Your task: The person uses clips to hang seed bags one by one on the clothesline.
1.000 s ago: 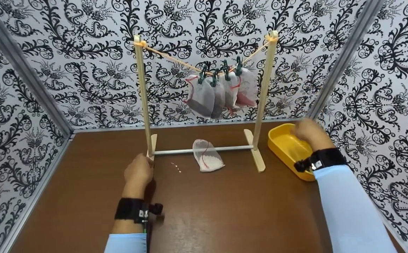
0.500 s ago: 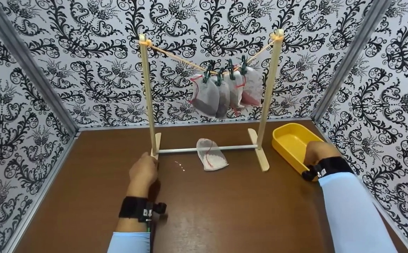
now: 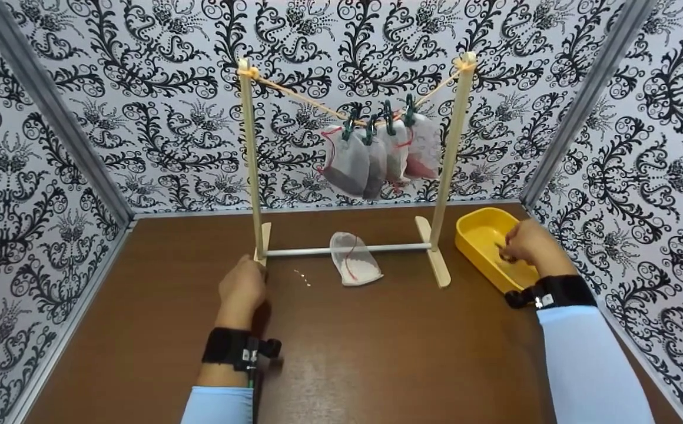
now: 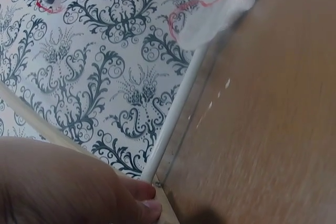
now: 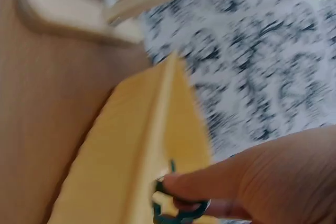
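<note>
My left hand grips the foot of the left post of a wooden stand; in the left wrist view the fingertips lie on the wood beside the white rod. Over the yellow tray, my right hand pinches a dark green clip between thumb and fingers. A white mesh bag with red string and pale grains lies on the table across the stand's rod. From the orange cord hang several mesh bags, held by green clips.
A few pale grains are scattered on the brown table left of the loose bag. Patterned walls with grey corner posts close off the back and sides. The tray stands close to the right wall.
My right hand has dipped into the yellow tray and come up a little, with a clip now showing in its fingers. The left hand keeps its grip on the stand.
</note>
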Available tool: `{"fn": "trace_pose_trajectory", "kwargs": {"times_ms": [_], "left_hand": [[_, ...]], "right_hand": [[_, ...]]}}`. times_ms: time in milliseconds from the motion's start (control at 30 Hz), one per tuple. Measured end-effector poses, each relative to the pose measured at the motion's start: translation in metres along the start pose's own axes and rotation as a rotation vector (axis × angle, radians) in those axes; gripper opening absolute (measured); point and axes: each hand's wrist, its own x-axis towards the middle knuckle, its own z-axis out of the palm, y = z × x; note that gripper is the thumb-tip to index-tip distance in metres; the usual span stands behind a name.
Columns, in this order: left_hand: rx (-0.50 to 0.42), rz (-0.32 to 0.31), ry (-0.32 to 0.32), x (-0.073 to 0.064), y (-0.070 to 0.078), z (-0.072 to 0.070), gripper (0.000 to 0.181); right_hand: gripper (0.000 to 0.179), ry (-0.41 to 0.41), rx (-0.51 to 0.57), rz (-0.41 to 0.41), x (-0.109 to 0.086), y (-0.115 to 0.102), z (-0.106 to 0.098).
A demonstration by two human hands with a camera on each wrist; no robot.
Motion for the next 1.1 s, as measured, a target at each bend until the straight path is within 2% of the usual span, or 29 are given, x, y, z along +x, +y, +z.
{"fn": "trace_pose_trajectory", "kwargs": {"times_ms": [67, 133, 233, 367, 567, 733, 900, 1100], "left_hand": [[0.004, -0.015, 0.002, 0.001, 0.002, -0.001, 0.017], [-0.004, -0.033, 0.007, 0.001, 0.003, -0.004, 0.016], [-0.027, -0.033, 0.026, -0.001, 0.006, -0.009, 0.017], [-0.061, 0.004, 0.055, -0.006, 0.014, -0.017, 0.025], [-0.13, 0.136, 0.078, -0.019, 0.037, -0.032, 0.043], [-0.166, 0.297, 0.119, -0.035, 0.061, -0.04, 0.048], [-0.145, 0.443, 0.181, -0.047, 0.083, -0.039, 0.055], [-0.144, 0.539, 0.22, -0.053, 0.097, -0.036, 0.069]], "right_hand": [[0.033, 0.036, 0.164, 0.013, -0.008, -0.014, -0.002], [0.05, 0.045, 0.255, -0.007, -0.014, -0.032, -0.003], [0.062, 0.071, 0.308, -0.08, -0.021, -0.059, 0.002], [0.061, 0.111, 0.361, -0.149, -0.026, -0.088, 0.015], [0.036, 0.088, 0.531, -0.255, -0.028, -0.131, 0.053], [0.033, -0.006, 0.675, -0.316, -0.019, -0.172, 0.09], [0.029, -0.041, 0.7, -0.381, -0.015, -0.209, 0.121], [0.025, -0.055, 0.674, -0.519, -0.018, -0.235, 0.143]]}}
